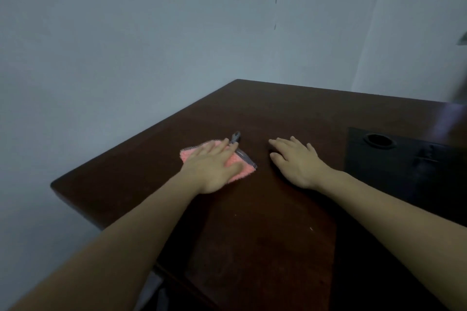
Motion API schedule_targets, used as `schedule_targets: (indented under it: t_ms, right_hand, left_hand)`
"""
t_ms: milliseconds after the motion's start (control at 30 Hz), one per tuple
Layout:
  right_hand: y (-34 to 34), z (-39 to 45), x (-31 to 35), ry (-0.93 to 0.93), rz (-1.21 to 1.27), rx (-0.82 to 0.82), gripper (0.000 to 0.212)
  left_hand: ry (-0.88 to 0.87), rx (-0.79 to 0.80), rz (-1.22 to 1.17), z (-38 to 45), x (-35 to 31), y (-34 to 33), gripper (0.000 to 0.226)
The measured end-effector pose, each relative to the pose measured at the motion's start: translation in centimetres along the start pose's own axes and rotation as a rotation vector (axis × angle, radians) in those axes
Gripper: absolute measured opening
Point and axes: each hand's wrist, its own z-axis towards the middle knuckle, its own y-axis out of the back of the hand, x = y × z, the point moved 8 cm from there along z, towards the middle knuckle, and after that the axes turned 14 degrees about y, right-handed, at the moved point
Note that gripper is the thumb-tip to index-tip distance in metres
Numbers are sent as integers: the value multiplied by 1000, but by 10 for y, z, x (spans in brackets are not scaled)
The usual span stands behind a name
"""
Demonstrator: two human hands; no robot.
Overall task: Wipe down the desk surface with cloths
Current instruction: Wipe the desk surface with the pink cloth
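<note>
A pink fluffy cloth [190,155] with a grey patterned edge and loop lies flat on the dark brown desk [265,209], near its left side. My left hand [213,166] presses down on the cloth with straight, spread fingers and covers most of it. To the right of the cloth, my right hand [295,160] rests palm down on the bare wood, fingers relaxed and holding nothing. A small gap of desk separates the two hands.
A black panel [394,166] with a round cable hole [379,140] sits at the desk's right side. Pale walls meet the desk at the back and left. The desk's left corner [54,184] and left edge drop off close to the cloth.
</note>
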Motion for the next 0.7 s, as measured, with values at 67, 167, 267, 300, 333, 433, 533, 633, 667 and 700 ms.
schedule_targets:
  t_ms: [67,167,267,300,333,433,533,633,667,700]
  right_hand:
    - [-3,0,-1,8,-47,2,53]
    - [-5,-1,1,18,-64,31,53]
    - [-5,-3,1,20,-67,37,53]
    - [-4,-3,1,20,-72,35,53]
    - [-3,-4,0,18,-79,32,52]
    - [-4,-2,1,13,-81,25,52]
    - [-6,-2,2,9,-79,28,52]
    - [-7,0,2,9,-81,27,52]
    - [-7,0,2,11,-85,25,53]
    - [-7,1,2,12,-86,22,52]
  left_hand:
    - [72,-17,-2,27,11,3,68]
    - [145,-34,1,54,16,5,67]
    - [135,-26,20,56,11,2,65]
    - [111,-22,28,49,10,1,65]
    - [76,-18,34,40,7,1,64]
    - [-67,12,56,0,3,-7,64]
    - [-174,26,93,-35,7,-13,68]
    - [-180,37,108,-34,15,-10,76]
    - [-163,39,104,-24,19,-9,77]
    - [-133,36,94,-12,23,-8,79]
